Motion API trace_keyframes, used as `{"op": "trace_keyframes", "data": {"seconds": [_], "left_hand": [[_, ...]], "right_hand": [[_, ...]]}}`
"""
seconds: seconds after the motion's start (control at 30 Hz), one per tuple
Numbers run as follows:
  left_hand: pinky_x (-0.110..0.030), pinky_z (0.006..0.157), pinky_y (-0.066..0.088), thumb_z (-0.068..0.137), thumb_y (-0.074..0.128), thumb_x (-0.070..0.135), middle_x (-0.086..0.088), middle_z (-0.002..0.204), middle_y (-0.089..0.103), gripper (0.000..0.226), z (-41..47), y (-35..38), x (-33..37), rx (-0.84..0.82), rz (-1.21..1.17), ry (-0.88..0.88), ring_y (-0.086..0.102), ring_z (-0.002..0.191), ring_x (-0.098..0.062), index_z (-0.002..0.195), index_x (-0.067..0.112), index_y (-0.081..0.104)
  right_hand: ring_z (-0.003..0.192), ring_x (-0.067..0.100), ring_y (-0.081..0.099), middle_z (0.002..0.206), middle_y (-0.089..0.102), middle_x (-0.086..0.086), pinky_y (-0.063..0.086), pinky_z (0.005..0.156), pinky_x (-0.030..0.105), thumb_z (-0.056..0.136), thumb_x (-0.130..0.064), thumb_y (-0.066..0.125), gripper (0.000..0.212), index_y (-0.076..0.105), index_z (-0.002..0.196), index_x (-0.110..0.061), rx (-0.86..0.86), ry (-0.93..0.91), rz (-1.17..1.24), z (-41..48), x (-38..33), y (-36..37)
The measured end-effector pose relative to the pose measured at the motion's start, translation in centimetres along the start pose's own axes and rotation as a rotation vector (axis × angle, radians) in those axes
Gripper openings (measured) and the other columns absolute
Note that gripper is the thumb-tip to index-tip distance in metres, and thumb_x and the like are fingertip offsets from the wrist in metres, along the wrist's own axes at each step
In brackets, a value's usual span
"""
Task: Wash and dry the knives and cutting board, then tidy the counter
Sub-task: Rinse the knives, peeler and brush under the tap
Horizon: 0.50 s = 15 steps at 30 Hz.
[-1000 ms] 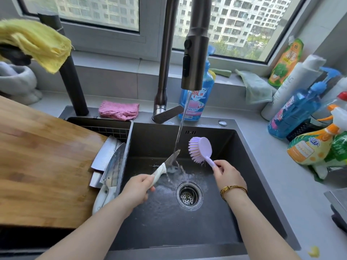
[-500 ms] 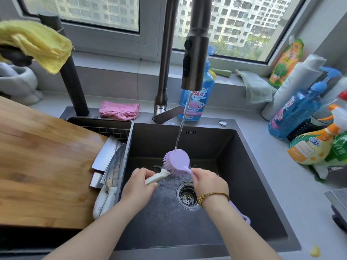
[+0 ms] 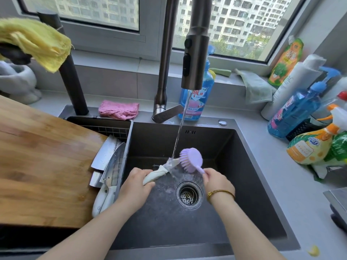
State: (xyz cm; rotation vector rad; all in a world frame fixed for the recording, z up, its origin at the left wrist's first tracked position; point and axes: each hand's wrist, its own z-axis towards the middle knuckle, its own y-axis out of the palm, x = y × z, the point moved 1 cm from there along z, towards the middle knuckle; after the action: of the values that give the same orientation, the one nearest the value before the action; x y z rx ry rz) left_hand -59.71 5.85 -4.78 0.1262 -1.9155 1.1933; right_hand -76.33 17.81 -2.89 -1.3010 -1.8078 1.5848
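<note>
Over the dark sink [image 3: 262, 181], my left hand [image 3: 135, 186] grips the white handle of a small knife [image 3: 161, 170], its blade under the running water from the tap [image 3: 194, 59]. My right hand [image 3: 218, 182] grips the handle of a purple dish brush [image 3: 191, 160], whose bristles touch the blade. A large wooden cutting board [image 3: 41, 166] lies across the left of the sink. Two cleavers [image 3: 110, 166] lean between the board's edge and the sink wall, one with a white handle.
A pink cloth [image 3: 119, 109] lies behind the sink, a yellow cloth [image 3: 35, 40] hangs at upper left. Several detergent and spray bottles [image 3: 300, 109] crowd the right counter. A blue soap bottle [image 3: 197, 98] stands behind the tap. A drain strainer [image 3: 189, 195] sits below the hands.
The brush came down from raised at the right onto the knife blade. It now sits slightly right of the water stream, scrubbing near the blade tip. The left hand keeps holding the knife.
</note>
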Motion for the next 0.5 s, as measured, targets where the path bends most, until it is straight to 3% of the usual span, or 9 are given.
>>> {"op": "trace_keyframes", "data": {"seconds": [0.13, 0.27, 0.5], "left_hand": [[-0.02, 0.076, 0.029, 0.091, 0.055, 0.019, 0.004, 0.101, 0.04, 0.036, 0.2, -0.2, -0.4, 0.03, -0.025, -0.002, 0.042, 0.089, -0.01, 0.126, 0.017, 0.053], [-0.018, 0.07, 0.03, 0.091, 0.054, 0.02, 0.005, 0.101, 0.041, 0.035, 0.2, 0.0, -0.5, 0.033, -0.027, -0.031, 0.043, 0.088, -0.009, 0.126, 0.017, 0.053], [-0.016, 0.058, 0.026, 0.092, 0.052, 0.021, 0.004, 0.101, 0.042, 0.034, 0.3, 0.4, -0.1, 0.038, -0.026, -0.036, 0.041, 0.08, -0.007, 0.126, 0.017, 0.052]], "right_hand": [[0.085, 0.021, 0.053, 0.097, 0.06, 0.006, 0.039, 0.074, 0.023, 0.085, -0.017, 0.06, 0.029, 0.058, 0.113, -0.009, 0.01, 0.117, 0.405, 1.2, 3.3, -0.9], [0.079, 0.024, 0.053, 0.089, 0.06, 0.012, 0.044, 0.074, 0.031, 0.082, -0.01, 0.061, 0.01, 0.06, 0.092, -0.007, 0.164, 0.164, 0.473, 1.8, 6.4, -3.0], [0.106, 0.037, 0.054, 0.113, 0.062, 0.019, 0.042, 0.084, 0.035, 0.092, -0.02, 0.049, 0.029, 0.064, 0.11, -0.004, 0.371, 0.32, 0.436, 2.6, 11.8, -6.9]]}}
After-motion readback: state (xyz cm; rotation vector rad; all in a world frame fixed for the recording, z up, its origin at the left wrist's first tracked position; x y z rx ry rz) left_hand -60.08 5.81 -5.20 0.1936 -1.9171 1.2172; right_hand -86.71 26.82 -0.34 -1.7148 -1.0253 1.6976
